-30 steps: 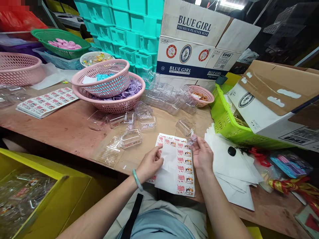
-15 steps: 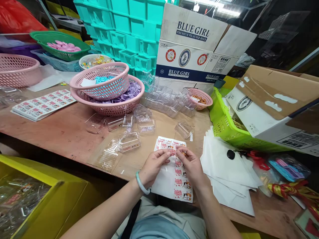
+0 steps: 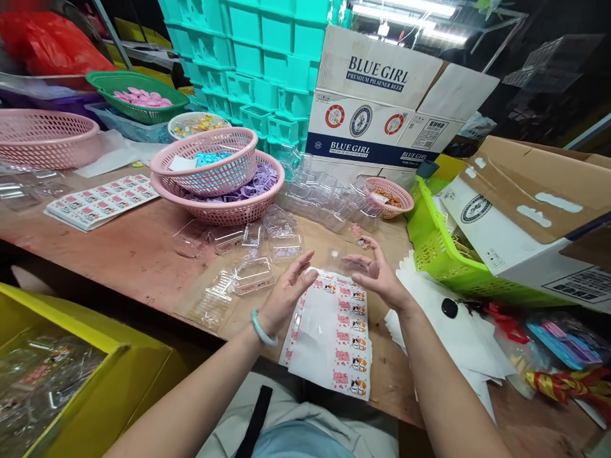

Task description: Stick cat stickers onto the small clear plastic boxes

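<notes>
My left hand (image 3: 285, 294), with a pale bangle at the wrist, is open beside the sticker sheet (image 3: 319, 337), its fingers stretched out and nothing visible in them. On the right, a small cat sticker (image 3: 361, 238) appears to cling to the raised fingertip of my right hand (image 3: 382, 278), whose thumb and fingers are apart. The white sheet carries pink lettering and cat pictures, with a bare backing area at its middle. Between my hands, behind the sheet, lies a blurred clear plastic box (image 3: 338, 259), partly hidden by my right fingers.
Clear boxes (image 3: 252, 275) lie left of my hands, with more piled behind. Pink baskets (image 3: 224, 210) hold purple and blue pieces. White papers (image 3: 458, 346), a lime-green basket (image 3: 429, 235) and a carton (image 3: 529, 210) stand right. A yellow bin (image 3: 128, 381) is at lower left.
My hands have moved apart and forward from the sheet, where they were pinched together. A sticker now shows at the right fingertip. The camera view has shifted slightly.
</notes>
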The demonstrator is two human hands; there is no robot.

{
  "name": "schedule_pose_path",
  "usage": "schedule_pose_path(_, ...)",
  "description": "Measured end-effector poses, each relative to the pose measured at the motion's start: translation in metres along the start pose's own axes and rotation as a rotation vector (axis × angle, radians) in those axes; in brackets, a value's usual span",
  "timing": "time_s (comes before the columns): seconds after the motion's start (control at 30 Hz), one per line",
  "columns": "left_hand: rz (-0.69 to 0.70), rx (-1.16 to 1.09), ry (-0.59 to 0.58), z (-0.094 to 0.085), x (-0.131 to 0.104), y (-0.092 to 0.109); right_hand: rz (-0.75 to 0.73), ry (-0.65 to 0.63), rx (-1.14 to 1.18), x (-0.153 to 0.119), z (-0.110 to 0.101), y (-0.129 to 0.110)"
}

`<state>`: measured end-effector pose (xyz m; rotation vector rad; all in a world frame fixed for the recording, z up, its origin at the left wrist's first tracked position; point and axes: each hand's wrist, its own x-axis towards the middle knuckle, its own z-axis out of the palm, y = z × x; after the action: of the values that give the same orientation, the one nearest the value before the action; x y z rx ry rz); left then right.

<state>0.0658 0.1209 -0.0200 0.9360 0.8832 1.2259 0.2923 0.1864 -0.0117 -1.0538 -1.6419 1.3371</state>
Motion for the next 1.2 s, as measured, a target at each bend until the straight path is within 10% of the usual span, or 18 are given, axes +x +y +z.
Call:
schedule_pose_path(0.1,-0.205,-0.142,-0.229,-0.006,-0.005,0.009,0.120,-0.300,0.179,-0.021,0.008,-0.020)
schedule_pose_path(0.2,-0.311,-0.157,-0.245,-0.007,-0.013,0.003,0.188,-0.299,0.221,-0.031,0.015,-0.016)
schedule_pose_path(0.43,-0.391,-0.243,-0.013,-0.010,-0.022,-0.022,0.007,0.523,0.085,-0.047,0.050,-0.003)
schedule_pose_path(0.6,-0.394,-0.298,0.015,-0.009,-0.022,-0.022,0.155,0.318,0.190,-0.066,0.072,-0.025)
schedule_pose_path(1.2,-0.371,-0.298,0.022,-0.011,-0.021,-0.030,0.276,0.285,0.024,-0.064,0.081,-0.024)
